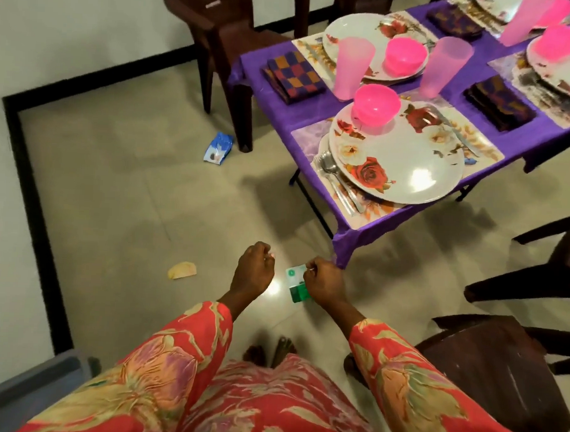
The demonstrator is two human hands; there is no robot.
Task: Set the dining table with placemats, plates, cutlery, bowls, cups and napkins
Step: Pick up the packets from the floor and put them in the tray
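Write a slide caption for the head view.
Right hand pinches a green card beside the set table.

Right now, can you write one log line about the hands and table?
left hand: curled, empty | right hand: pinches green card | table: plates, bowls, cups, napkins set | stage: away from table

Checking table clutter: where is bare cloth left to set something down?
Bare purple tablecloth shows at the far-left corner beside the checked napkin, and in the strip between the near plate and the dark napkin. Around the pink cups and bowls it is crowded.
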